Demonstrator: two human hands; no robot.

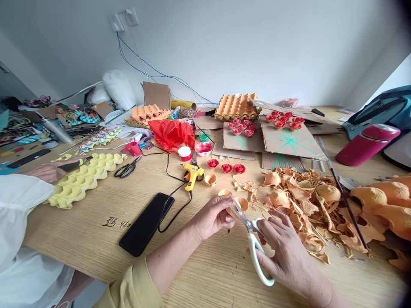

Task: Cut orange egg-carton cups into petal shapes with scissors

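Observation:
My left hand [212, 217] pinches a small orange egg-carton cup piece [241, 203] above the wooden table [96, 231]. My right hand [284, 252] grips white-handled scissors [253, 239], fingers through the loops, with the blades reaching into the piece. Three finished red paper roses [226, 167] lie just beyond, beside an unpainted cup [210, 179]. A heap of orange carton scraps [305, 205] spreads to the right of my hands.
A yellow glue gun [192, 175] and a black phone [147, 223] lie left of my hands. Another person's hand [48, 171] rests on a yellow egg tray [85, 177] at far left. Black scissors [127, 169], a red bag [171, 133], cardboard with roses [289, 139] and a pink bottle [366, 145] stand farther back.

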